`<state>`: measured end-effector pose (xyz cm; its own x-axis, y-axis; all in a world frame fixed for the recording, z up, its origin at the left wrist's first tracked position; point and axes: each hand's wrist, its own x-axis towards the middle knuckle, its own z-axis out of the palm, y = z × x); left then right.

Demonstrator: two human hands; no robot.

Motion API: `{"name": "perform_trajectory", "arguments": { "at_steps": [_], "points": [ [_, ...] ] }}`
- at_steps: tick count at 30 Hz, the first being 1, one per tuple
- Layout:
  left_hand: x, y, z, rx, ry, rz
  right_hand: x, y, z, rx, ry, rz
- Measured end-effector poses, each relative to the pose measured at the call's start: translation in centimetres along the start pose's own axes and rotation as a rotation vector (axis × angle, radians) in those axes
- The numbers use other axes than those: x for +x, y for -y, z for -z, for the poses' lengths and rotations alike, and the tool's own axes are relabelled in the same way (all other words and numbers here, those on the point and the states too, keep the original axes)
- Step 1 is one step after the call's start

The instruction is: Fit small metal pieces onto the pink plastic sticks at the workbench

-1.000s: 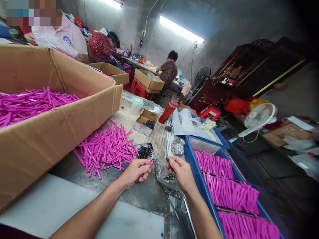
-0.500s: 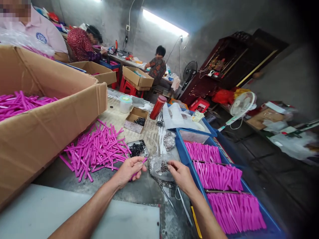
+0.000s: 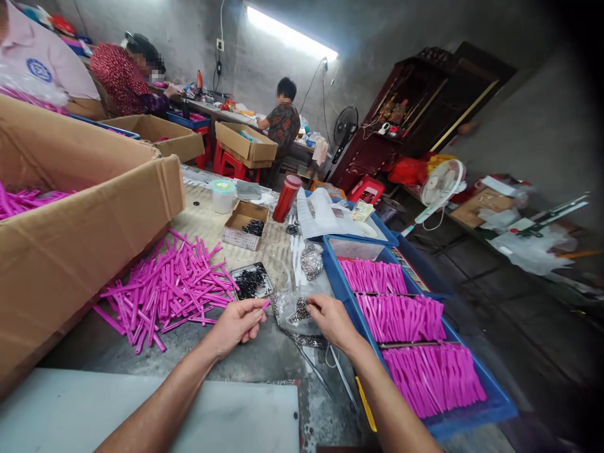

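Note:
My left hand (image 3: 234,324) is closed on a thin pink plastic stick (image 3: 263,306), whose tip pokes out past the thumb. My right hand (image 3: 331,319) hovers over a clear plastic bag of small metal parts (image 3: 295,310), its fingers pinched together on something too small to make out. A loose pile of pink sticks (image 3: 167,286) lies on the table left of my left hand. A small black tray of dark metal bits (image 3: 250,280) sits just beyond my hands.
A big cardboard box (image 3: 80,233) with pink sticks fills the left. A blue tray (image 3: 349,302) on the right holds rows of pink sticks. Beyond stand a small carton of dark parts (image 3: 244,225), a red bottle (image 3: 287,199) and a white cup (image 3: 222,195). Other people work at far tables.
The view has swung right and down, so everything slid leftward. My hands stay close together over the bag, the left one still gripping the pink stick.

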<state>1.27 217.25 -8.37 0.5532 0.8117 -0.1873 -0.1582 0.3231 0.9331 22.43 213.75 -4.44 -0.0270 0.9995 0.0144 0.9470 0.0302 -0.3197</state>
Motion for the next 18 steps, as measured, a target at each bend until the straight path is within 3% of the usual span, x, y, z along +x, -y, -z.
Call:
{"name": "perform_trajectory", "arguments": {
  "at_steps": [18],
  "points": [
    [0.0, 0.0, -0.1, 0.116, -0.047, -0.025, 1.6, 0.7, -0.4, -0.305, 0.263, 0.024]
  ]
}}
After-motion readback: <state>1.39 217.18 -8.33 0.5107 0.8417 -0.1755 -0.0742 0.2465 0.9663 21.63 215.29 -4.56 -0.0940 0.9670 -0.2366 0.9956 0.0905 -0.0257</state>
